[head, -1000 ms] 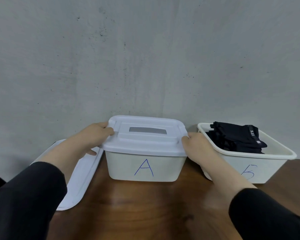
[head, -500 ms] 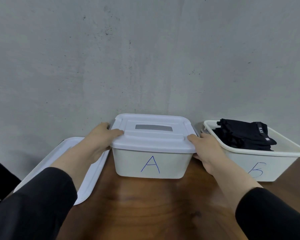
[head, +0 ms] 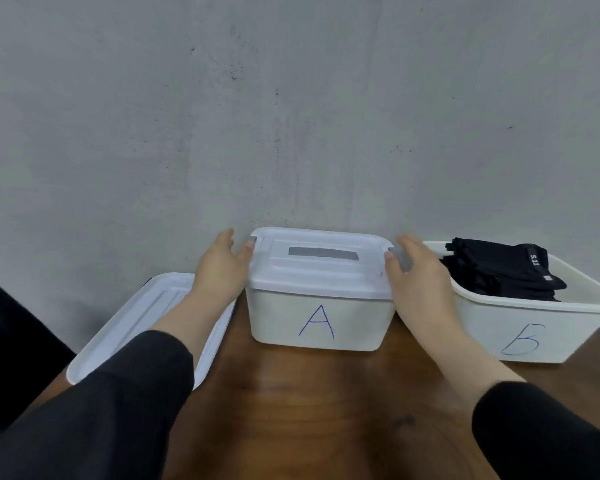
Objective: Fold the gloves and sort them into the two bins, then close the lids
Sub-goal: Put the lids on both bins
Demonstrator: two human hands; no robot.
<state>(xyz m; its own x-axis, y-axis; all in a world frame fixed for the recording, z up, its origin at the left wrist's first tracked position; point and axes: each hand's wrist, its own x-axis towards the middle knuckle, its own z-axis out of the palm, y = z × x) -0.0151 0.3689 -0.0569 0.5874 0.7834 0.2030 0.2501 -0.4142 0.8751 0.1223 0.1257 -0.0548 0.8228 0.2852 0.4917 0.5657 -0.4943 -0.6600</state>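
Note:
Bin A (head: 354, 320), white with a blue letter, stands at the wall with its white lid (head: 319, 271) on top. My left hand (head: 220, 271) lies against the lid's left end, fingers straight, thumb touching the grey latch (head: 252, 242). On the other end, my right hand (head: 418, 285) presses the right grey latch (head: 399, 258) with thumb and straight fingers. Bin B (head: 534, 327) stands open to the right, holding a stack of folded black gloves (head: 499, 271).
A second white lid (head: 136, 320) lies flat on the wooden table (head: 309, 393) to the left of bin A, partly under my left forearm. A grey wall rises directly behind both bins. A dark shape sits off the table's left edge.
Both hands slid from the lid's front corners back along its ends to the grey latches. The lid on bin A has stayed in place.

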